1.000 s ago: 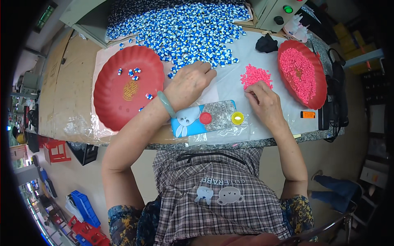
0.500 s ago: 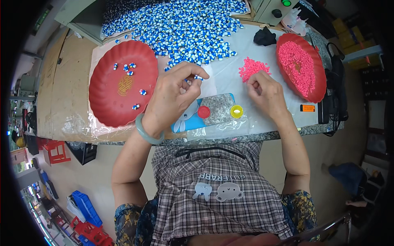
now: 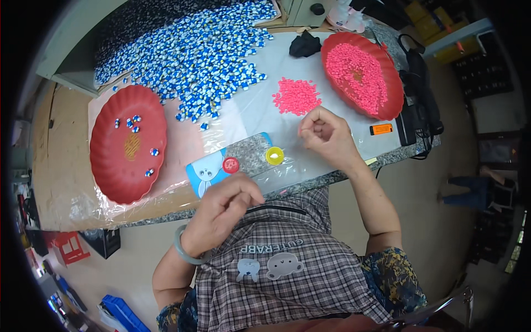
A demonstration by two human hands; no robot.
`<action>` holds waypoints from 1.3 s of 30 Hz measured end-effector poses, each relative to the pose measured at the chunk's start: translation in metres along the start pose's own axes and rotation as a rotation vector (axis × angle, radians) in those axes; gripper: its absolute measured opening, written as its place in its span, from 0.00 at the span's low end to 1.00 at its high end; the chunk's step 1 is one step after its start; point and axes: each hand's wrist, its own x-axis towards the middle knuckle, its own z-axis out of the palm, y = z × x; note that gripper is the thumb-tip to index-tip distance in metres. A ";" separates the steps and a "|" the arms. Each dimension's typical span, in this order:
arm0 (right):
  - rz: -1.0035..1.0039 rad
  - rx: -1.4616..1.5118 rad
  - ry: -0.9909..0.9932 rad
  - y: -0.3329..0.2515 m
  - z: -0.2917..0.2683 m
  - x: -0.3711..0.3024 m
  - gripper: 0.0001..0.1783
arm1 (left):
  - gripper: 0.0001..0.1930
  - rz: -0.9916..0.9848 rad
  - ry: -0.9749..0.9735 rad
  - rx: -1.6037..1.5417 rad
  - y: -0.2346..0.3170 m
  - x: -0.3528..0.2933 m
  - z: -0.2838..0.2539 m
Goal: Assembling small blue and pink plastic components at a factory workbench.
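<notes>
My left hand point(image 3: 221, 213) is over the checked apron, just off the table's near edge, its thumb and fingers pinched together. Whatever its fingertips hold, if anything, does not show. My right hand point(image 3: 331, 138) hovers above the table with curled fingers and thumb tip meeting the forefinger; its contents are hidden. Beyond the right hand lies a small heap of pink pieces point(image 3: 297, 96). Between the hands, on a blue mat with a rabbit picture point(image 3: 207, 170), are a grey speckled slab point(image 3: 248, 150), a small red round container point(image 3: 230, 165) and a yellow one point(image 3: 274, 156).
A large pile of small blue-and-white pieces point(image 3: 193, 61) covers the back left. The left red scalloped tray point(image 3: 105, 160) holds several such pieces; another red tray point(image 3: 395, 108) holds pink pieces. A black cloth point(image 3: 305, 44) and an orange-labelled object point(image 3: 381, 129) lie at right.
My left hand has drawn back from the blue-and-white pile to the apron; the blue-and-white piece at its fingertips no longer shows. My right hand has drawn back slightly from the pink heap. The view has turned.
</notes>
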 end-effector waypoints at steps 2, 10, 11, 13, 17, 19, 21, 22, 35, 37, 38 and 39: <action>0.090 0.234 -0.046 -0.019 0.003 -0.011 0.08 | 0.08 -0.088 -0.141 -0.034 -0.003 0.004 0.010; 0.223 0.433 -0.261 -0.040 0.014 -0.048 0.13 | 0.07 0.058 -0.036 0.132 -0.012 0.021 0.036; 0.225 0.409 -0.278 -0.041 0.015 -0.049 0.13 | 0.07 0.085 0.001 0.114 -0.016 0.021 0.040; 0.238 0.428 -0.298 -0.042 0.018 -0.049 0.13 | 0.07 0.110 0.029 0.126 -0.019 0.020 0.042; 0.228 0.385 -0.283 -0.040 0.025 -0.050 0.13 | 0.06 0.217 0.067 0.233 -0.022 0.017 0.040; 0.231 0.364 -0.283 -0.040 0.027 -0.051 0.13 | 0.06 0.265 0.083 0.296 -0.024 0.016 0.039; 0.233 0.343 -0.287 -0.040 0.029 -0.051 0.13 | 0.07 0.311 0.110 0.313 -0.026 0.015 0.040; 0.227 0.311 -0.284 -0.041 0.031 -0.052 0.13 | 0.07 0.309 0.114 0.313 -0.025 0.014 0.040; -0.298 -0.305 -0.208 -0.055 0.038 -0.058 0.08 | 0.03 -0.099 -0.091 -0.259 -0.029 0.011 0.032; -0.346 -0.337 -0.199 -0.055 0.039 -0.059 0.08 | 0.03 -0.160 -0.110 -0.351 -0.029 0.011 0.033; -0.397 -0.366 -0.190 -0.055 0.040 -0.059 0.09 | 0.03 -0.135 -0.103 -0.344 -0.032 0.010 0.034; -0.398 -0.366 -0.191 -0.056 0.040 -0.059 0.09 | 0.03 -0.109 -0.096 -0.338 -0.034 0.010 0.035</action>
